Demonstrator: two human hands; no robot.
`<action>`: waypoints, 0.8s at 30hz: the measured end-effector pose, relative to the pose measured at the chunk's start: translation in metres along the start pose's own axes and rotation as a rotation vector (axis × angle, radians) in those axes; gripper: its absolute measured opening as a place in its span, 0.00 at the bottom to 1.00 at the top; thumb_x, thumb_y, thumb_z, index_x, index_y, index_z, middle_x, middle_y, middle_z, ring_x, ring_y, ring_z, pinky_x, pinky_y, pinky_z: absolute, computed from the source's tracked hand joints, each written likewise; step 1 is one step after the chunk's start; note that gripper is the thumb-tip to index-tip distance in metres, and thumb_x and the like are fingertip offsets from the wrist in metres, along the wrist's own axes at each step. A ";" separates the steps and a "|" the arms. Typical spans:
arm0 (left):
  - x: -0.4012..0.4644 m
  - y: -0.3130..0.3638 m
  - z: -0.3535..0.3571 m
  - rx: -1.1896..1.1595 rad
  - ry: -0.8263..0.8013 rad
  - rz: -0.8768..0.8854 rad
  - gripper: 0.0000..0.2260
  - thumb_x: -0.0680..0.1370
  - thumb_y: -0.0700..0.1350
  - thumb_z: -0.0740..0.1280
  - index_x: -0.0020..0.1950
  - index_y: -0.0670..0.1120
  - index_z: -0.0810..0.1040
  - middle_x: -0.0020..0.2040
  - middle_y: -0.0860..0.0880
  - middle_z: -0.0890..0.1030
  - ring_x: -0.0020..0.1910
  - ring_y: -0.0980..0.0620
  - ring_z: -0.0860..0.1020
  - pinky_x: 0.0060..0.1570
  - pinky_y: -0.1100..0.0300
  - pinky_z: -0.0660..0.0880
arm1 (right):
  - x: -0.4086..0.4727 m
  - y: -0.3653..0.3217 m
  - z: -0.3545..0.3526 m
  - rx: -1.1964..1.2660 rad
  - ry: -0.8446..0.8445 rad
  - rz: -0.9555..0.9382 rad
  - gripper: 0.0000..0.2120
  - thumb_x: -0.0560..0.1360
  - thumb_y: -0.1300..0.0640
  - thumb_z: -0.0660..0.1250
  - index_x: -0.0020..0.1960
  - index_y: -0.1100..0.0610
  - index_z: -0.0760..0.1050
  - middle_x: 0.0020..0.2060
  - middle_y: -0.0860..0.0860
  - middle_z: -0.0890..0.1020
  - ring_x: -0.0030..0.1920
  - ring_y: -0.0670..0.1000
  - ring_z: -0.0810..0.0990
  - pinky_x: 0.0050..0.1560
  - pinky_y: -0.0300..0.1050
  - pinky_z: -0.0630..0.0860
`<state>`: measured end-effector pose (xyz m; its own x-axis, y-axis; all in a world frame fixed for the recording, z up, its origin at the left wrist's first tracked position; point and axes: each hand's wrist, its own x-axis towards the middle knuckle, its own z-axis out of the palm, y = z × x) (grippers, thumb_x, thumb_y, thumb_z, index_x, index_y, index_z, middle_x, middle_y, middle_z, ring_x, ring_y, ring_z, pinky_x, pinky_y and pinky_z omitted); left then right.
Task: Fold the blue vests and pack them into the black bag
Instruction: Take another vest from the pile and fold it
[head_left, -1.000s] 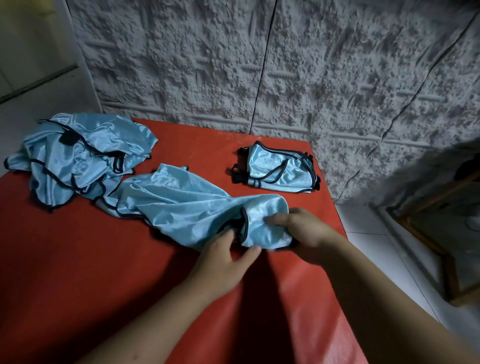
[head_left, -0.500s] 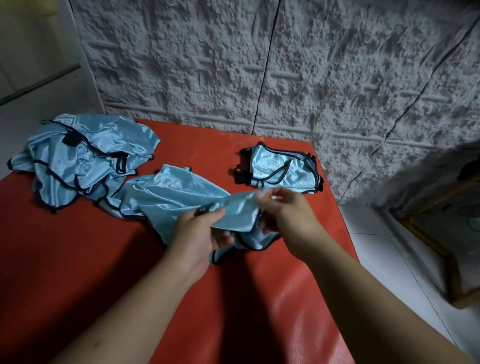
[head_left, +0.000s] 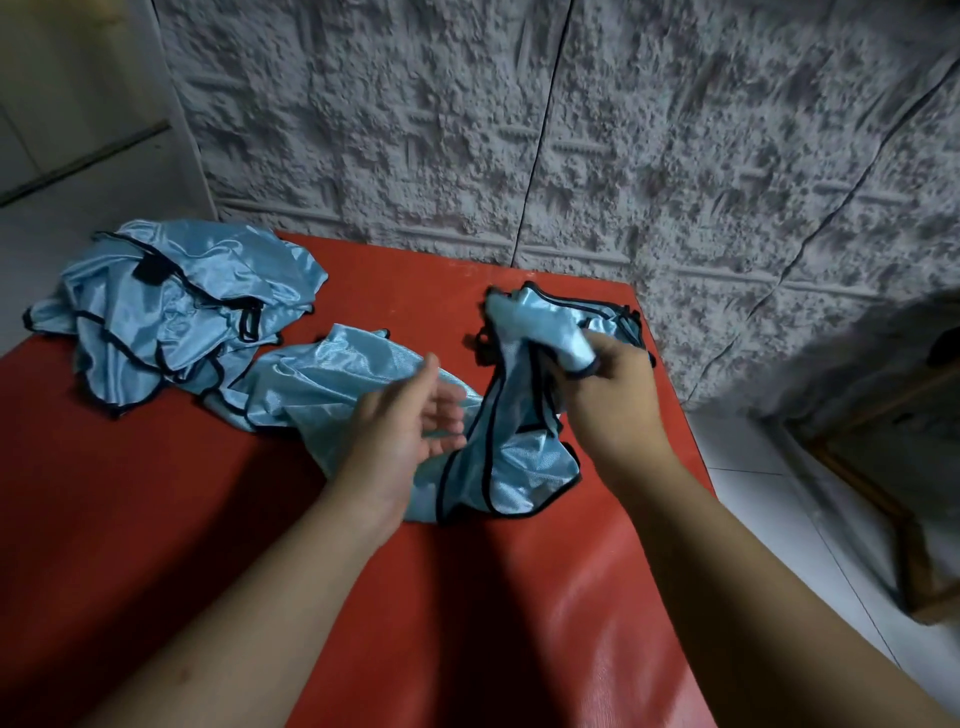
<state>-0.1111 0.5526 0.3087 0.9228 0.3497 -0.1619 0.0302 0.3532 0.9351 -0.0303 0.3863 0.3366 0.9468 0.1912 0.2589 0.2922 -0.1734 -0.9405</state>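
Note:
A light blue vest (head_left: 332, 379) with black trim lies stretched across the middle of the red table (head_left: 156, 519). My right hand (head_left: 613, 395) grips one end of it and holds that end raised, the cloth hanging down from the fist. My left hand (head_left: 405, 421) hovers open beside the vest, palm turned inward, holding nothing. A heap of more blue vests (head_left: 171, 306) sits at the table's far left. A folded vest (head_left: 618, 319) lies at the far right, mostly hidden behind my right hand. No black bag is in view.
A rough grey textured wall (head_left: 571, 130) rises directly behind the table. The table's right edge drops to a white tiled floor (head_left: 753, 467). A wooden frame (head_left: 893, 467) stands on the floor at the right.
My right hand has lifted the vest's end up and to the right. My left hand has let go of the cloth and opened.

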 end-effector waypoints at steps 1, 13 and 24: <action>0.003 -0.012 -0.001 0.126 0.030 0.039 0.10 0.78 0.49 0.71 0.47 0.42 0.81 0.41 0.46 0.81 0.41 0.49 0.79 0.43 0.54 0.80 | 0.003 0.000 -0.002 0.073 0.042 0.048 0.08 0.76 0.61 0.69 0.41 0.65 0.77 0.32 0.53 0.76 0.35 0.50 0.70 0.36 0.48 0.68; 0.013 -0.058 -0.002 1.128 0.065 0.530 0.05 0.71 0.37 0.69 0.43 0.46 0.77 0.40 0.48 0.75 0.42 0.41 0.77 0.42 0.49 0.75 | -0.001 -0.004 -0.011 0.231 0.143 0.180 0.12 0.76 0.58 0.69 0.44 0.68 0.77 0.35 0.58 0.77 0.35 0.56 0.75 0.35 0.58 0.72; 0.040 -0.006 -0.066 1.373 0.377 0.315 0.24 0.67 0.39 0.74 0.62 0.52 0.77 0.57 0.40 0.78 0.61 0.36 0.73 0.64 0.45 0.70 | 0.022 -0.054 -0.039 0.382 0.580 -0.075 0.11 0.79 0.65 0.66 0.40 0.54 0.79 0.31 0.40 0.81 0.35 0.40 0.75 0.37 0.37 0.74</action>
<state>-0.1002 0.6219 0.2756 0.8137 0.5326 0.2328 0.3848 -0.7937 0.4712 -0.0195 0.3622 0.4016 0.8762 -0.3755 0.3022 0.3927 0.1926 -0.8992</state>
